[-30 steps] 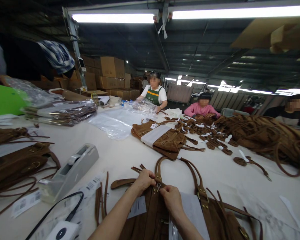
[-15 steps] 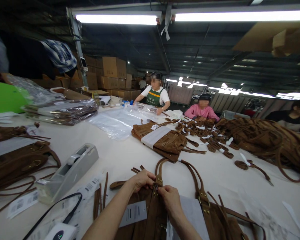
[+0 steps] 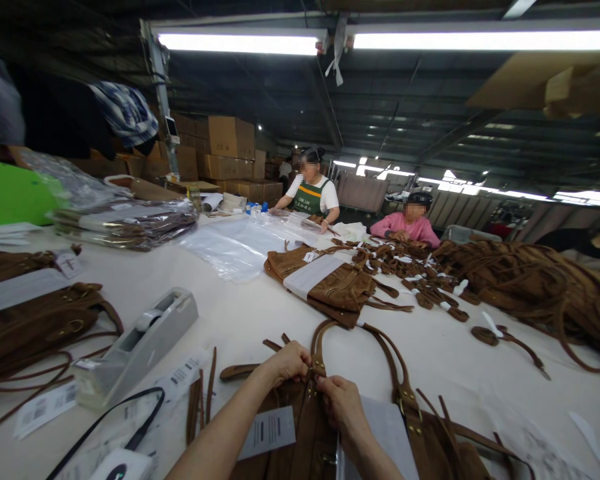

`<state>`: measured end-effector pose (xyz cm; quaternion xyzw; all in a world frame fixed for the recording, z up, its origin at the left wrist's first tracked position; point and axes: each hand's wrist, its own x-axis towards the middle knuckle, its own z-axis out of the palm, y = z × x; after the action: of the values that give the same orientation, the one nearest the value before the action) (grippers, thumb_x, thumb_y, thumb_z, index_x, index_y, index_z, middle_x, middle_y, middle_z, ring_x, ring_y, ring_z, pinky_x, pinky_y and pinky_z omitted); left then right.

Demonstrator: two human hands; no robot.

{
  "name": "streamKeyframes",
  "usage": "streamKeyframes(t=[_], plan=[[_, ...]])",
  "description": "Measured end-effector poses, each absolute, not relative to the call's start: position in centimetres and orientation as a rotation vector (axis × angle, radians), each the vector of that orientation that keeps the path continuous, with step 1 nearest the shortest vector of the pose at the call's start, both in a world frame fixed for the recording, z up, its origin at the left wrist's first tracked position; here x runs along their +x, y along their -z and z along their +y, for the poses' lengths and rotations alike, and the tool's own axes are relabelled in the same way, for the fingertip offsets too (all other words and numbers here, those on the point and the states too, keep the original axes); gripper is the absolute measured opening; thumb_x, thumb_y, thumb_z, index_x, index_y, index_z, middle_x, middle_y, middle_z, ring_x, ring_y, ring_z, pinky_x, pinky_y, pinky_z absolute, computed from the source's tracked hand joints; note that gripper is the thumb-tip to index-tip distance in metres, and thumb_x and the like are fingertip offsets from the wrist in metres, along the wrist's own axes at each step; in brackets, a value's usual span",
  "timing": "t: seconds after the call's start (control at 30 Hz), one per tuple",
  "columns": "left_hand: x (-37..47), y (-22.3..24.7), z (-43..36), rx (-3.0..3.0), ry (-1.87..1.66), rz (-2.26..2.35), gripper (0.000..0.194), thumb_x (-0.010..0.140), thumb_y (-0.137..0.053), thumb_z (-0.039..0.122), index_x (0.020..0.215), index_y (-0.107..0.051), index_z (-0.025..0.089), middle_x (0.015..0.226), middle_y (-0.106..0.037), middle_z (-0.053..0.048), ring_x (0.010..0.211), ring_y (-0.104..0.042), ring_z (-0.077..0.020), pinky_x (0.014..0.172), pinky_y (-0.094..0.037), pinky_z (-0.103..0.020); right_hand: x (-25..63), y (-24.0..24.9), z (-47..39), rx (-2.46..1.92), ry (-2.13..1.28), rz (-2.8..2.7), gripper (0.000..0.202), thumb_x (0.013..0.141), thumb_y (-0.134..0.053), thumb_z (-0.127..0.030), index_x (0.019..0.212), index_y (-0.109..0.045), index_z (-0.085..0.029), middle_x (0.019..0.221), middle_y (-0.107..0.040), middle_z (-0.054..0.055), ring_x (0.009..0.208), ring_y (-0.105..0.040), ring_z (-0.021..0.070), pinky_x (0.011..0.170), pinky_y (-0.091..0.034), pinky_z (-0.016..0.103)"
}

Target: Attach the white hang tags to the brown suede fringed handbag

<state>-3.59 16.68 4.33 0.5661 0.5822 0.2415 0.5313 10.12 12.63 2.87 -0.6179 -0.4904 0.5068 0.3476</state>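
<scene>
A brown suede handbag (image 3: 305, 433) lies flat on the white table (image 3: 240, 313) right in front of me, with a barcode tag (image 3: 269, 432) on it and a white paper sheet (image 3: 387, 430) on its right half. My left hand (image 3: 287, 363) and my right hand (image 3: 343, 400) pinch the metal fitting where the bag's looped handle strap (image 3: 380, 343) joins its top edge. Both hands grip the bag at that spot, fingers closed.
A grey tape dispenser (image 3: 140, 343) sits to my left, with a scanner and black cable (image 3: 120, 430) near the front edge. Another wrapped bag (image 3: 325, 283) lies farther out, a strap pile (image 3: 525, 287) at right, plastic bags (image 3: 240, 243) behind. Other people work across the table.
My hands stay at the strap fitting with only small finger shifts. The view has tilted slightly, and the person in the green apron leaned over the plastic bags.
</scene>
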Motion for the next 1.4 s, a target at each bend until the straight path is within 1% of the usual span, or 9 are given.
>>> streamKeyframes(t=[0.17, 0.3, 0.4, 0.5, 0.6, 0.77, 1.07, 1.27, 1.4], plan=[[-4.7, -4.5, 16.1, 1.531, -0.598, 1.61, 0.018, 0.05, -0.049, 0.004, 0.059, -0.062, 0.014, 0.049, -0.053, 0.003, 0.052, -0.05, -0.0117, 0.052, -0.038, -0.023, 10.2, -2.9, 12.4, -1.52, -1.457, -1.256, 0.02, 0.053, -0.052, -0.033, 0.057, -0.054, -0.014, 0.046, -0.052, -0.001, 0.04, -0.045, 0.0094, 0.043, -0.034, 0.022], [-6.5, -5.6, 14.9, 1.636, -0.656, 1.768, 0.016, 0.054, -0.049, 0.006, 0.057, -0.061, 0.016, 0.063, -0.059, -0.001, 0.069, -0.054, -0.0147, 0.064, -0.039, -0.024, 9.8, -3.2, 12.2, -1.543, -1.379, -1.342, 0.01, 0.05, -0.053, -0.022, 0.057, -0.053, -0.015, 0.047, -0.053, -0.002, 0.045, -0.046, 0.0111, 0.045, -0.033, 0.023], [-7.4, -6.4, 13.9, 1.587, -0.665, 1.796, 0.019, 0.057, -0.046, 0.005, 0.062, -0.061, 0.015, 0.053, -0.055, 0.001, 0.058, -0.055, -0.0128, 0.057, -0.04, -0.022, 9.3, -4.2, 11.6, -1.578, -1.276, -1.451, 0.006, 0.052, -0.054, -0.018, 0.058, -0.053, -0.017, 0.051, -0.053, -0.001, 0.051, -0.048, 0.0144, 0.05, -0.034, 0.026], [-7.8, -6.6, 13.2, 1.502, -0.66, 1.715, 0.02, 0.061, -0.044, 0.007, 0.069, -0.06, 0.013, 0.041, -0.047, 0.005, 0.042, -0.051, -0.0106, 0.043, -0.037, -0.019, 8.7, -5.3, 11.0, -1.604, -0.87, -1.71, 0.005, 0.064, -0.051, -0.021, 0.065, -0.056, -0.019, 0.068, -0.055, 0.003, 0.068, -0.051, 0.019, 0.063, -0.036, 0.03], [-7.9, -6.2, 12.8, 1.459, -0.701, 1.64, 0.022, 0.061, -0.043, 0.007, 0.073, -0.059, 0.013, 0.046, -0.051, 0.005, 0.041, -0.051, -0.0094, 0.039, -0.036, -0.017, 8.1, -6.1, 10.9, -1.506, -0.483, -2.014, 0.018, 0.078, -0.04, -0.02, 0.079, -0.058, -0.022, 0.083, -0.054, 0.004, 0.083, -0.05, 0.0186, 0.073, -0.037, 0.028], [-8.3, -5.5, 12.7, 1.449, -0.767, 1.616, 0.02, 0.06, -0.043, 0.007, 0.071, -0.059, 0.013, 0.047, -0.05, 0.006, 0.037, -0.047, -0.0073, 0.035, -0.032, -0.016, 6.8, -6.3, 12.0, -1.468, -0.355, -2.246, 0.026, 0.08, -0.036, -0.012, 0.084, -0.059, -0.024, 0.086, -0.054, 0.004, 0.085, -0.05, 0.0151, 0.073, -0.037, 0.023], [-8.7, -5.2, 12.8, 1.415, -0.78, 1.637, 0.021, 0.058, -0.044, 0.007, 0.07, -0.06, 0.012, 0.044, -0.047, 0.006, 0.034, -0.043, -0.0071, 0.033, -0.029, -0.016, 6.4, -5.2, 13.4, -1.441, -0.591, -2.161, 0.019, 0.079, -0.039, -0.015, 0.075, -0.058, -0.019, 0.082, -0.054, 0.004, 0.082, -0.051, 0.0159, 0.073, -0.037, 0.024], [-8.5, -4.7, 13.0, 1.451, -0.806, 1.555, 0.036, 0.056, -0.041, 0.007, 0.083, -0.064, 0.015, 0.044, -0.046, 0.007, 0.034, -0.04, -0.0072, 0.035, -0.029, -0.018, 6.7, -4.7, 14.1, -1.439, -0.781, -2.036, 0.018, 0.075, -0.043, -0.017, 0.074, -0.06, -0.018, 0.079, -0.056, 0.004, 0.079, -0.052, 0.0161, 0.072, -0.037, 0.025], [-7.9, -5.0, 13.1, 1.488, -0.848, 1.463, 0.028, 0.057, -0.05, 0.014, 0.079, -0.066, 0.016, 0.048, -0.048, 0.006, 0.042, -0.041, -0.0068, 0.041, -0.03, -0.017, 6.9, -4.7, 14.2, -1.462, -0.802, -2.02, 0.019, 0.075, -0.042, -0.019, 0.075, -0.061, -0.019, 0.078, -0.057, 0.004, 0.078, -0.052, 0.0165, 0.069, -0.038, 0.026]])
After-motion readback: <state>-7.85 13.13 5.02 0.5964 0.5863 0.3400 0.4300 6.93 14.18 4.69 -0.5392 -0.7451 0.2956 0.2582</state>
